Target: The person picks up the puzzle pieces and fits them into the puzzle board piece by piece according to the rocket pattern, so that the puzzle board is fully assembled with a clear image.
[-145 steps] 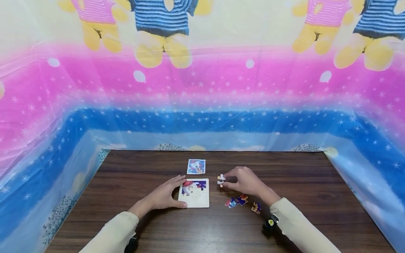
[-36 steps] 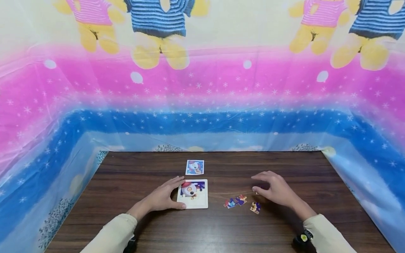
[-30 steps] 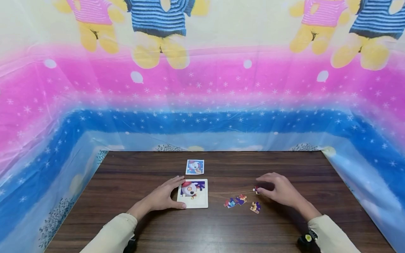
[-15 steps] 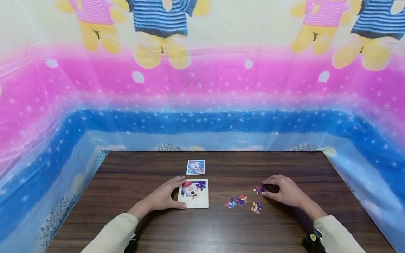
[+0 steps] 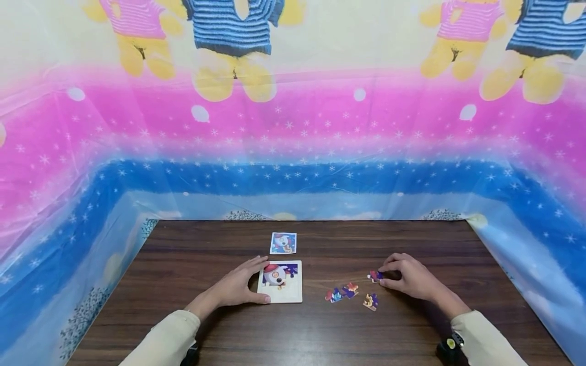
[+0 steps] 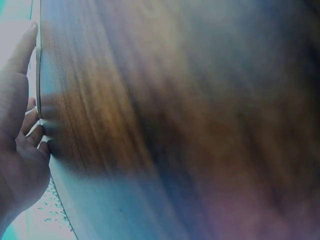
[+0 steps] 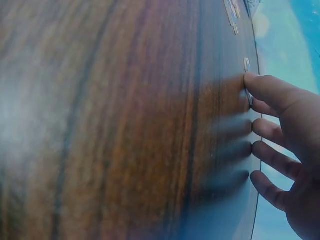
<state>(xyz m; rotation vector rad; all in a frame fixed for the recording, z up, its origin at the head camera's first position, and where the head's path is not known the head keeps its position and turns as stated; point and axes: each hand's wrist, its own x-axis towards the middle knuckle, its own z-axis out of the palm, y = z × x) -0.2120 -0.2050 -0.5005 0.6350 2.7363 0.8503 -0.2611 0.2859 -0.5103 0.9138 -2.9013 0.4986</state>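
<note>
In the head view my left hand (image 5: 235,285) holds the left side of a white puzzle tray (image 5: 297,294), fingers at its far corner and thumb at its near corner. A white animal face with a red hat fills the tray's upper part; the lower part shows bare white. To the right, my right hand (image 5: 409,277) pinches a purple and red puzzle piece (image 5: 373,276) between thumb and index finger, low at the tabletop. The right wrist view shows this puzzle piece (image 7: 249,97) edge-on at the fingertips, with the other fingers spread and touching down beside it.
Joined puzzle pieces (image 5: 338,294) and a yellow and purple piece (image 5: 371,301) lie between the hands. Behind the tray is a small picture card (image 5: 283,243) of the same character. A patterned cloth (image 5: 293,178) hangs along the far edge of the dark wooden table (image 5: 293,335).
The white piece my right hand held near the tray now sits in the tray. That hand moved right, and its thumb and index finger closed on another piece. My left hand stayed put.
</note>
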